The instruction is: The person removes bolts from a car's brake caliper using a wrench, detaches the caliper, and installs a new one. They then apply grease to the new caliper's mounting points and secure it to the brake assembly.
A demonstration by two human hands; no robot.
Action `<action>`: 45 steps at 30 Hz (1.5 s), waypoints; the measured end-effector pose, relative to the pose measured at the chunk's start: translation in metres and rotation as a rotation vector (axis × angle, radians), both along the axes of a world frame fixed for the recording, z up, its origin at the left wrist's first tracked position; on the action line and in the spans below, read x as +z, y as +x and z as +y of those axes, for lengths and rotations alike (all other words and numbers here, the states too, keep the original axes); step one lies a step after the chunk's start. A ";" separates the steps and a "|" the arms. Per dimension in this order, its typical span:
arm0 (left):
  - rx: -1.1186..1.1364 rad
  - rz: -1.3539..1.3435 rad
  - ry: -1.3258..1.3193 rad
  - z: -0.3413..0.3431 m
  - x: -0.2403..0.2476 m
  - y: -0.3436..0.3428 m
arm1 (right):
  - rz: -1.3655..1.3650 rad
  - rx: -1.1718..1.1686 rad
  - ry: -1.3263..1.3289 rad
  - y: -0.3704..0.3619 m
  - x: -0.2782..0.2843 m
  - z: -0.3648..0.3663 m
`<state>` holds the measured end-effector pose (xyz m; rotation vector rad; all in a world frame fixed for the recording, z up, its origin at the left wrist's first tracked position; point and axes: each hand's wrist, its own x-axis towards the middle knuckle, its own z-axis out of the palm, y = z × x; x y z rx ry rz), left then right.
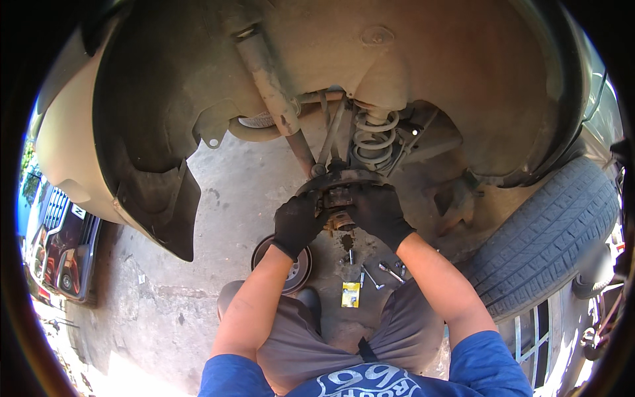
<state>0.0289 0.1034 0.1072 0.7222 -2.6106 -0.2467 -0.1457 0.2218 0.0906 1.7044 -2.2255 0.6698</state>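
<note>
Both my hands wear black gloves and are at the rear brake assembly (339, 196) at the end of the axle, under the wheel arch. My left hand (299, 221) is curled around the left side of the assembly. On its right side, my right hand (381, 210) grips with bent fingers. The fingertips of both hands are partly hidden against the dark brake parts. Between the hands the hub (342, 221) sticks out toward me. A round brake drum (301, 272) lies on the ground below, partly behind my left forearm.
A shock absorber (268, 79) and a coil spring (374, 140) rise above the axle. Several hand tools, including a wrench (372, 278), lie on the concrete beside a yellow box (350, 295). A tyre (552, 231) stands at right. A dark red car (69, 255) is parked at left.
</note>
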 end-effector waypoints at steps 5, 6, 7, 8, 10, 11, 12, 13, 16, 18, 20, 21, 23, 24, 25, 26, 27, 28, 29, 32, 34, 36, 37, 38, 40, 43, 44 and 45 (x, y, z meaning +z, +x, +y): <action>-0.078 0.142 -0.065 -0.007 -0.015 -0.002 | -0.031 0.176 -0.108 -0.013 0.006 0.001; -0.072 0.128 -0.060 -0.007 -0.017 -0.003 | -0.028 0.179 -0.108 -0.015 0.007 0.002; -0.056 0.140 -0.059 -0.007 -0.019 -0.004 | -0.018 0.197 -0.138 -0.016 0.007 0.002; -0.022 0.125 -0.045 -0.005 -0.021 -0.005 | -0.027 0.161 -0.078 -0.016 0.008 0.003; 0.015 0.130 -0.059 -0.002 -0.026 -0.011 | -0.036 0.124 0.000 -0.014 0.008 0.004; 0.016 0.152 -0.093 -0.001 -0.028 -0.015 | -0.060 0.110 0.016 -0.012 0.009 0.004; 0.011 0.161 -0.130 -0.001 -0.030 -0.018 | -0.084 0.095 0.033 -0.010 0.009 0.004; 0.002 0.176 -0.127 -0.002 -0.032 -0.020 | -0.114 0.068 0.061 -0.007 0.011 0.004; -0.035 0.191 -0.136 -0.006 -0.034 -0.020 | -0.126 0.077 0.059 -0.001 0.019 0.003; -0.055 0.201 -0.148 -0.007 -0.034 -0.017 | -0.151 0.090 0.056 0.000 0.027 0.001; -0.084 0.197 -0.104 -0.009 -0.032 -0.013 | -0.206 0.132 0.032 -0.002 0.033 0.001; -0.103 0.194 -0.076 -0.009 -0.031 -0.013 | -0.244 0.173 0.008 -0.003 0.035 0.001; -0.073 0.175 -0.063 -0.007 -0.030 -0.013 | -0.279 0.177 0.008 -0.002 0.033 0.002; -0.026 0.150 -0.047 -0.005 -0.030 -0.014 | -0.277 0.135 0.034 0.000 0.029 0.003; -0.023 0.163 -0.073 -0.001 -0.031 -0.016 | -0.262 0.104 0.008 0.003 0.025 0.004; 0.012 0.168 -0.099 0.003 -0.032 -0.019 | -0.255 0.054 0.037 0.006 0.020 0.005; 0.040 0.132 -0.105 0.005 -0.033 -0.023 | -0.227 0.013 0.004 0.010 0.016 0.005; 0.045 0.142 -0.107 0.005 -0.033 -0.024 | -0.220 -0.046 0.039 0.011 0.012 0.004; 0.049 0.105 -0.084 0.005 -0.034 -0.025 | -0.201 -0.046 0.023 0.012 0.010 0.004; -0.023 0.177 -0.086 -0.001 -0.034 -0.023 | -0.190 -0.066 0.165 0.008 0.013 0.000; -0.067 0.223 -0.097 -0.006 -0.034 -0.020 | -0.132 -0.057 0.197 0.002 0.020 -0.004; -0.072 0.167 -0.072 -0.008 -0.036 -0.016 | -0.115 0.011 0.272 -0.001 0.026 -0.006; -0.082 0.204 -0.087 -0.009 -0.036 -0.016 | -0.072 0.049 0.237 -0.002 0.029 -0.007; -0.090 0.209 -0.081 -0.009 -0.037 -0.015 | -0.120 0.051 0.212 -0.002 0.030 -0.007; -0.098 0.240 -0.083 -0.008 -0.037 -0.016 | -0.180 0.063 0.134 -0.004 0.033 -0.008; -0.081 0.275 -0.095 -0.005 -0.036 -0.019 | -0.324 0.171 0.017 -0.006 0.033 -0.010; -0.067 0.265 -0.097 -0.005 -0.036 -0.021 | -0.353 0.188 0.010 -0.006 0.033 -0.011; -0.053 0.260 -0.099 -0.006 -0.036 -0.025 | -0.373 0.201 -0.004 -0.008 0.032 -0.012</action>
